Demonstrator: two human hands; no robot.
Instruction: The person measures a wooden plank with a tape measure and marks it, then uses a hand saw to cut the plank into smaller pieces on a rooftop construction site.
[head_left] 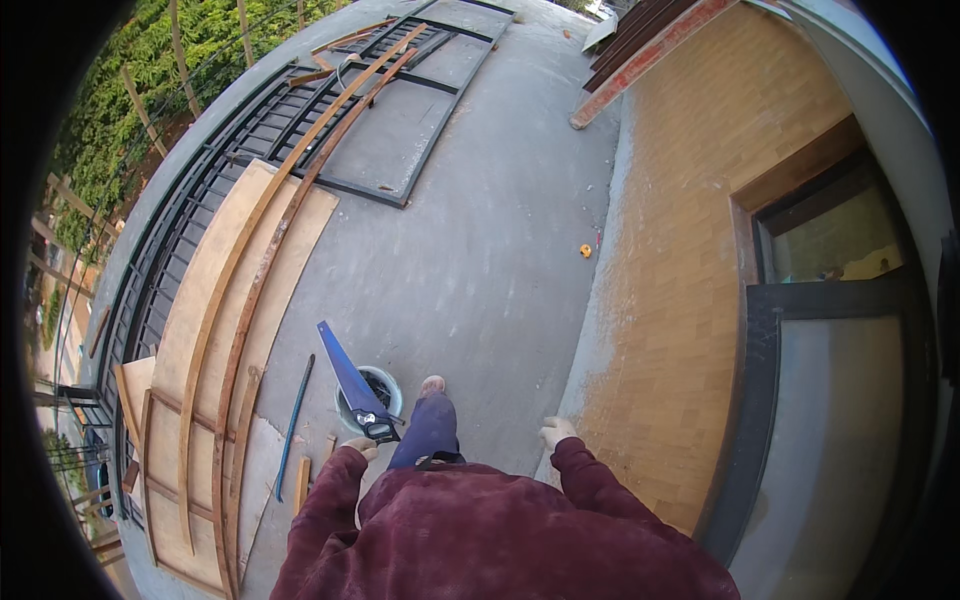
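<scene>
My left hand (pixel 362 447), in a pale glove, is closed at the black handle of a hand saw (pixel 347 370). The saw's blue blade points forward and to the left, passing over a light-coloured bucket (pixel 399 392) with dark things inside that I cannot make out. My right hand (pixel 557 432), also in a pale glove, hangs beside the tiled wall with its fingers curled and nothing visible in them. Left of the bucket, a blue pry bar (pixel 295 425) with a hooked end lies on the floor.
Long wooden strips (pixel 262 262) lie over a plywood sheet (pixel 218 265) at the left, beside a dark metal railing (pixel 165 268). Farther off is a metal frame (pixel 432 140). An orange tape measure (pixel 585 251) lies near the tan wall (pixel 680 290); a dark-framed window (pixel 765 400) is at right.
</scene>
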